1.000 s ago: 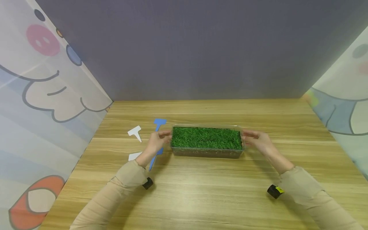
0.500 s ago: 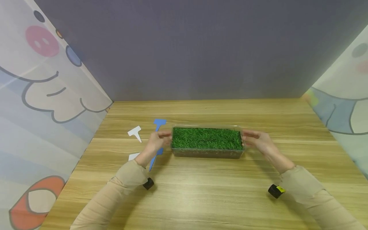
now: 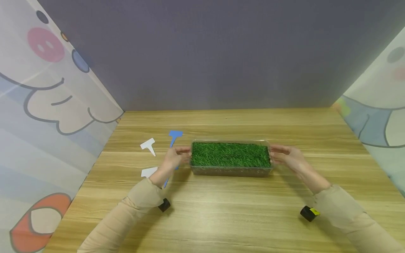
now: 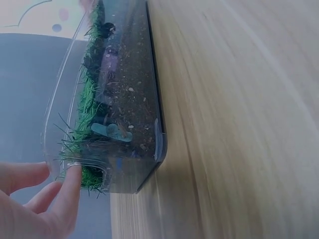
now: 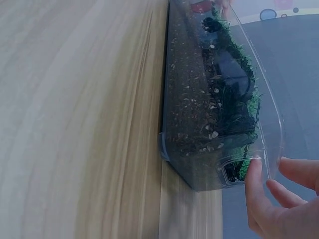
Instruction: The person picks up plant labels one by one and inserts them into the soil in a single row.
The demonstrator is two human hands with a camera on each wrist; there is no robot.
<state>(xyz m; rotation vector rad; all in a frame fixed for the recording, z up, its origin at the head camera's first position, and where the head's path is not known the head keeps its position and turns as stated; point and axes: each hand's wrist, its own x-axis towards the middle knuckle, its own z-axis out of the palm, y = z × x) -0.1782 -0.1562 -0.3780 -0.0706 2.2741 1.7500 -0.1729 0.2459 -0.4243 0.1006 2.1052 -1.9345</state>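
Note:
A long clear plastic planter box (image 3: 232, 172) stands on the wooden table, filled with dark soil and pebbles under a mat of green grass (image 3: 231, 154). At its left end my left hand (image 3: 171, 160) grips the wall by the rim; in the left wrist view its fingertips meet the end with the cut-out handle. My right hand (image 3: 292, 160) holds the opposite end likewise, thumb or finger at the cut-out in the right wrist view. Through the box's side (image 4: 139, 179), soil and a small teal piece (image 4: 112, 132) show.
Left of the box lie T-shaped plant labels: two white ones, the upper label (image 3: 147, 144) and the lower label (image 3: 149, 172), plus a blue label (image 3: 175, 134). Another blue label (image 3: 166, 183) is partly hidden beneath my left hand. A grey wall (image 3: 227, 56) rises behind the table.
The planter box has shifted slightly to the right and towards me, with both hands moving along with it. The labels stay where they were.

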